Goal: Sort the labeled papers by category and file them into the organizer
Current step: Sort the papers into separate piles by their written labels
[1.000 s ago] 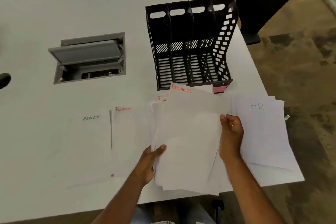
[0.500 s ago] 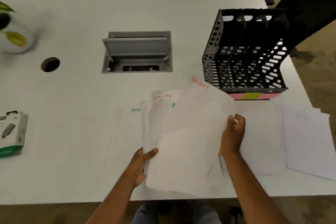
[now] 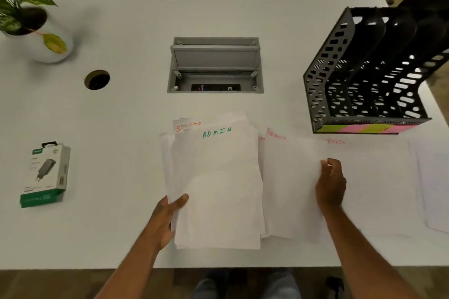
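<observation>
The stack of papers (image 3: 216,184), topped ADMIN, is gripped at its lower left edge by the left hand (image 3: 165,216); 1 thin, limp sheet (image 3: 289,184) is pinched at its right edge by the right hand (image 3: 331,183), near the organizer (image 3: 364,80). Edge holds seem safest, since loose sheets probably slide.

The right hand (image 3: 331,184) now carries the red-lettered sheet (image 3: 291,182) off the top of the stack (image 3: 216,189) to the right, where it hangs beside the pile instead of over it. That uncovers a sheet marked ADMIN (image 3: 217,132) in green as the new top page. The left hand (image 3: 167,216) has slid a little along the stack's left edge. A sheet marked SPORTS (image 3: 336,141) now shows on the desk (image 3: 121,116).
</observation>
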A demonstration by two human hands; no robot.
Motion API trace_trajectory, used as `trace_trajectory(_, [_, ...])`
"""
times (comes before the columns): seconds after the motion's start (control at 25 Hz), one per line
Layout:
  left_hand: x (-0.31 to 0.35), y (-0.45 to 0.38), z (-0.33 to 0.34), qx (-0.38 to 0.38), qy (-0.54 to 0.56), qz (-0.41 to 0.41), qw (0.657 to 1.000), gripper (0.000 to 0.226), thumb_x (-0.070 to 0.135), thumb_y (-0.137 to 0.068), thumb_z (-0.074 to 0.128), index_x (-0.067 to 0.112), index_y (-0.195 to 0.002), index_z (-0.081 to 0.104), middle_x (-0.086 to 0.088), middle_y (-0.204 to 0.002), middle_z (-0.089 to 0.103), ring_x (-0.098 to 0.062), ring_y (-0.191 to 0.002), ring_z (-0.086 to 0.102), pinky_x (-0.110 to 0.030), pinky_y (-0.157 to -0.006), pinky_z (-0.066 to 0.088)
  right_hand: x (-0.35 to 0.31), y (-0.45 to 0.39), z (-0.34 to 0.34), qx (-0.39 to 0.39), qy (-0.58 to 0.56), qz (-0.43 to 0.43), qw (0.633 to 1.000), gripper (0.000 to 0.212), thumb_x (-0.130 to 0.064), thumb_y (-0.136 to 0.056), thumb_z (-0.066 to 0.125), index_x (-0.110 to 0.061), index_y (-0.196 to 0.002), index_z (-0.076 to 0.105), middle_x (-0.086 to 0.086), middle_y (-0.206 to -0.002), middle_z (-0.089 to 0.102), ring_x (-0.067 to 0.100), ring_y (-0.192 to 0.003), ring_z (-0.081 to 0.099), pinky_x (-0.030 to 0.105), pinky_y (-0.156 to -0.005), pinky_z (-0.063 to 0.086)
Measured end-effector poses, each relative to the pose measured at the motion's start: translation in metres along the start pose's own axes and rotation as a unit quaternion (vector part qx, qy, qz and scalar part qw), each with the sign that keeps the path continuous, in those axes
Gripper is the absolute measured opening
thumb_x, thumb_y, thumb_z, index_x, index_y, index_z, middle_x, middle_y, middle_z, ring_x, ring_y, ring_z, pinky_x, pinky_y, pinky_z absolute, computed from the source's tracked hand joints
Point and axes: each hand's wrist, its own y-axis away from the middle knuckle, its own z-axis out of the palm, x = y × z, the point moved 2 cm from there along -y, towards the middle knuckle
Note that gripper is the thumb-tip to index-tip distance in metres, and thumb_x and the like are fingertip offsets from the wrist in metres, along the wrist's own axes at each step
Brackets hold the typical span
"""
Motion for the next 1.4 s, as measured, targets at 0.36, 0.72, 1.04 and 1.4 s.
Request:
trace_trajectory(0.36, [-0.001,-0.011,-0.023,0.019,-0.006,-0.007,1.0,0.053,0.022,-0.076,0.079,0.014,-0.126,0.064,-0.019,-0.118,0.074,-0.04,-0.109,0.071,-0.052,-0.09,0.058,-0.023,-0.004,0.021,0.001,0.107,-0.038,0.994,0.034,-0.015,-0.099,0.055,-0.007,-0.132,0.051,0.02,-0.125,0.062,0.042,-0.114,0.055,0.051,-0.094,0.047])
trace_trajectory(0.72, [-0.024,-0.025,-0.004,0.005,-0.021,-0.037,0.999,0.056,0.023,-0.076,0.079,0.01,-0.128,0.063,-0.021,-0.116,0.074,-0.041,-0.107,0.071,-0.054,-0.091,0.057,-0.108,0.136,0.052,-0.27,-0.158,0.068,0.947,0.044,-0.038,-0.083,0.078,-0.031,-0.116,0.05,-0.025,-0.101,0.063,-0.004,-0.093,0.064,0.005,-0.071,0.048])
trace_trajectory(1.04, [-0.022,-0.037,0.029,-0.096,-0.036,-0.053,0.993,0.051,0.022,-0.083,0.076,0.014,-0.132,0.063,-0.016,-0.125,0.072,-0.036,-0.113,0.07,-0.048,-0.086,0.061,-0.094,0.112,0.013,-0.206,-0.172,0.063,0.961,0.017,-0.036,-0.092,0.068,-0.023,-0.104,0.069,-0.018,-0.096,0.071,-0.016,-0.086,0.063,0.0,-0.068,0.045])
trace_trajectory(1.4, [-0.011,-0.031,0.044,-0.043,-0.007,0.0,0.999,0.045,0.013,-0.085,0.072,0.013,-0.129,0.063,-0.014,-0.119,0.075,-0.031,-0.106,0.073,-0.044,-0.093,0.057,-0.079,0.108,0.02,-0.185,-0.137,0.011,0.973,0.037,-0.031,-0.108,0.039,-0.032,-0.144,0.048,-0.036,-0.127,0.05,-0.025,-0.113,0.046,-0.001,-0.098,0.032])
